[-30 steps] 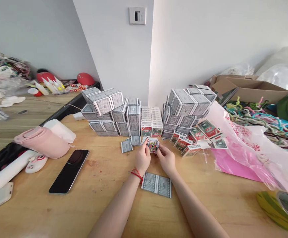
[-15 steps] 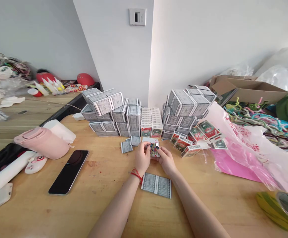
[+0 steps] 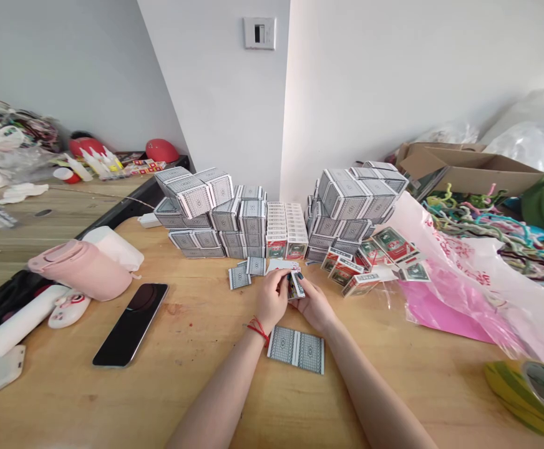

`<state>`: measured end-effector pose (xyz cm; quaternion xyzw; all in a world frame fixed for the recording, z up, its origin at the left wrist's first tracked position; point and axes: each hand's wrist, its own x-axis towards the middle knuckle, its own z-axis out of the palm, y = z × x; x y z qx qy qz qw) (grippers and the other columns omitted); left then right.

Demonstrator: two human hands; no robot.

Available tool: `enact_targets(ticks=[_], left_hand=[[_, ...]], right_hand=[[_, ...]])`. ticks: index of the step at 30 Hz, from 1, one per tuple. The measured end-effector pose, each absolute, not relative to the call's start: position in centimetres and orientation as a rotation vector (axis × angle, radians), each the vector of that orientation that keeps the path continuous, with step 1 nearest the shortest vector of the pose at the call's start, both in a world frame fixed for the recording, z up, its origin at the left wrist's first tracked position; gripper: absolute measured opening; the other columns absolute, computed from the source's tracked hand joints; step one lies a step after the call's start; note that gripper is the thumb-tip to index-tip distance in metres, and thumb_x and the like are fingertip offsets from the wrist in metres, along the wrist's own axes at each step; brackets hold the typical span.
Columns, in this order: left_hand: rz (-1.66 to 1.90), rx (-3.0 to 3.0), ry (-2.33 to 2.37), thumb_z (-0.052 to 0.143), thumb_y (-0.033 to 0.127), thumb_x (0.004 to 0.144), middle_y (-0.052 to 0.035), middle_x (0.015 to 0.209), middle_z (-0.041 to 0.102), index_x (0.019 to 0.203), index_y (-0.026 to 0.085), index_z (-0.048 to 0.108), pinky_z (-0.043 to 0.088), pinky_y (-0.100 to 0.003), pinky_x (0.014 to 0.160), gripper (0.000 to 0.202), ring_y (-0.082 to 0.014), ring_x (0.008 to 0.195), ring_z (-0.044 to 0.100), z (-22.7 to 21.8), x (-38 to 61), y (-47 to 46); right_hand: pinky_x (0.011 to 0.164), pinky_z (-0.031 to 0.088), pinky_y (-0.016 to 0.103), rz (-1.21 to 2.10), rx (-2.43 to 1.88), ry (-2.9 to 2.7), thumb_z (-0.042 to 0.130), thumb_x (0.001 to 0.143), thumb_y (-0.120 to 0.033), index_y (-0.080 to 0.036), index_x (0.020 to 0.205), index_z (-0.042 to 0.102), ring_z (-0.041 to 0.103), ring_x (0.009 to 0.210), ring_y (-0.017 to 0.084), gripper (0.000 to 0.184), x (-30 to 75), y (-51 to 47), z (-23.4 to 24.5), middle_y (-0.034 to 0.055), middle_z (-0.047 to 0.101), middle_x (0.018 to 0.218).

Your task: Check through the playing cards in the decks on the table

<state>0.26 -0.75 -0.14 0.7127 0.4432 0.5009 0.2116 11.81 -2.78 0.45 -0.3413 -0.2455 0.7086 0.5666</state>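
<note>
Both hands meet at the middle of the table around a small stack of playing cards (image 3: 295, 287), its top face patterned in several colours. My left hand (image 3: 272, 298) has its fingers closed at the stack's left and upper edge. My right hand (image 3: 316, 305) grips the right side, thumb on top. Just beyond my fingers lies a white card (image 3: 279, 266), partly hidden. A pair of face-down card piles (image 3: 295, 350) with grey-patterned backs lies between my forearms. A few more face-down cards (image 3: 240, 275) are left of my left hand.
Blocks of grey-backed cards (image 3: 197, 206) rise at the back left and another stack (image 3: 347, 199) at the back right. Boxed decks (image 3: 286, 231) stand between them. Loose card boxes (image 3: 347, 269) lie right. A phone (image 3: 130, 324), pink bottle (image 3: 82, 268) and tape roll (image 3: 529, 396) flank my arms.
The card stack has tilted in my hands, showing less of its coloured face and more of its edge. My left fingers have moved over its upper edge.
</note>
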Motion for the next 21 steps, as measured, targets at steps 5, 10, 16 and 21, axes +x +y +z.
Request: enact_targets(ticks=[5,10,16,21], left_hand=[[1.428,1.957,1.273,0.041,0.017,0.083,-0.0067,0.096,0.062,0.101,0.02,0.055,0.049,-0.031,0.078,0.023,-0.0161,0.091,0.059,-0.3,0.43,-0.92],[1.454,1.93,1.282,0.045,0.018,0.082,-0.006,0.094,0.061,0.098,0.019,0.054,0.049,-0.029,0.076,0.019,-0.0152,0.089,0.058,0.13,0.41,-1.08],[1.52,1.895,1.365,0.046,0.02,0.081,-0.006,0.091,0.061,0.095,0.018,0.054,0.047,-0.032,0.08,0.016,-0.0157,0.088,0.057,0.21,0.19,-1.03],[1.609,1.745,1.451,0.048,0.022,0.08,-0.0062,0.09,0.061,0.096,0.017,0.054,0.048,-0.032,0.077,0.018,-0.0151,0.084,0.058,-0.14,0.01,-0.73]], right_hand=[[0.071,0.051,0.033,1.649,-0.824,-0.634,0.063,0.071,-0.039,-0.016,0.087,0.063,0.061,0.072,0.016,0.028,11.63,-2.74,0.43,0.0042,0.066,0.079],[0.071,0.051,0.034,1.634,-0.826,-0.646,0.064,0.07,-0.04,-0.016,0.086,0.063,0.062,0.076,0.018,0.029,11.57,-2.73,0.21,0.005,0.066,0.081],[0.073,0.051,0.034,1.545,-0.87,-0.587,0.06,0.073,-0.041,-0.016,0.09,0.063,0.063,0.082,0.02,0.031,11.75,-2.39,0.22,0.0075,0.067,0.091],[0.077,0.051,0.035,1.44,-0.897,-0.552,0.057,0.073,-0.046,-0.019,0.094,0.061,0.062,0.091,0.021,0.034,12.42,-1.87,-0.27,0.0057,0.066,0.1]])
